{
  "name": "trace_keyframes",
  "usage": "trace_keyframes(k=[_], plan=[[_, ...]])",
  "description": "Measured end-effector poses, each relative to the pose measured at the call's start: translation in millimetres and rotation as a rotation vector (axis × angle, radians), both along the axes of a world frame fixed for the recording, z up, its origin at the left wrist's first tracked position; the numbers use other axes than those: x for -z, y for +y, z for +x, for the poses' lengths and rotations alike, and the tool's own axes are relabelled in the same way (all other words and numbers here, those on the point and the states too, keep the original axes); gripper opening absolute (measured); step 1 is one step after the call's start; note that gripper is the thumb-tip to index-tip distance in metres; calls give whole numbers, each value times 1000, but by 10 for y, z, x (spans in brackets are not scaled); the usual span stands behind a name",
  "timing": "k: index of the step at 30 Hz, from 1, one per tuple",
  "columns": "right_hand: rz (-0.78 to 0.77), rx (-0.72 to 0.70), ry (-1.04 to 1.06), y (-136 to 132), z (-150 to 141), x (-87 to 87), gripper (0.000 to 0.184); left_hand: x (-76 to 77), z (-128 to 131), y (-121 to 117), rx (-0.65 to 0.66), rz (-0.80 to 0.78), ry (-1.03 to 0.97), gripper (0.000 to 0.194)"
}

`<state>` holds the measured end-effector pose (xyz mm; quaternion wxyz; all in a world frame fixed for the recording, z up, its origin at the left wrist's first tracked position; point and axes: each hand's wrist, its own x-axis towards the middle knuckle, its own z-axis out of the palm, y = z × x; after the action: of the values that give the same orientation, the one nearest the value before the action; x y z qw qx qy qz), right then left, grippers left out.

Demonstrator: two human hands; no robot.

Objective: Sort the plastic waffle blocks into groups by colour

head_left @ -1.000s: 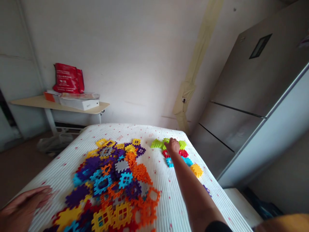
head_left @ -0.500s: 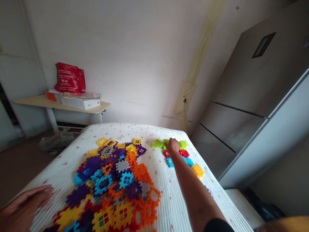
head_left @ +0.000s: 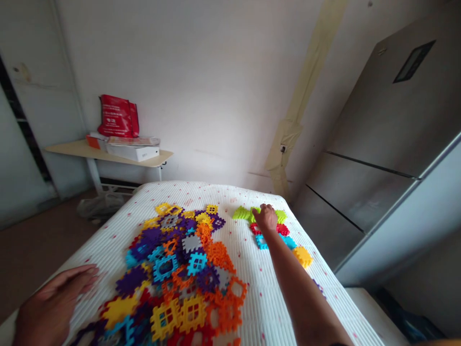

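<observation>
The right hand reaches to the far right corner of the white spotted cover. It is on the green pieces, with its fingers bent down and its thumb out to the side. The hand hides what is under it, so I cannot tell if it has hold of one. Green pieces show on both sides of it.

Just nearer are red pieces, then blue pieces, with the right arm passing over them. A yellow stack sits close to the right edge.

The left hand is by the near left corner. It is open, with its fingers nearly straight and nothing seen in it. Beside it, a big messy pile of purple, orange, yellow, blue, red and grey pieces spreads from the near edge toward the far edge.
</observation>
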<state>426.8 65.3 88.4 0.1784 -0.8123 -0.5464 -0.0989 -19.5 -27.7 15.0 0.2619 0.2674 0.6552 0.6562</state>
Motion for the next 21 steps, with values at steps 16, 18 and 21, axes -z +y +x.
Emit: trace_keyframes(k=[16,18,21], plan=[[270,-898,120,-1438,-576,695,24,-52,53,-134,111,54,-30,30],[277,-906,162,-1467,-543,726,21,-69,52,-207,159,66,8,32],[290,-876,247,-1453,-499,773,19,-158,81,-421,265,67,84,31]])
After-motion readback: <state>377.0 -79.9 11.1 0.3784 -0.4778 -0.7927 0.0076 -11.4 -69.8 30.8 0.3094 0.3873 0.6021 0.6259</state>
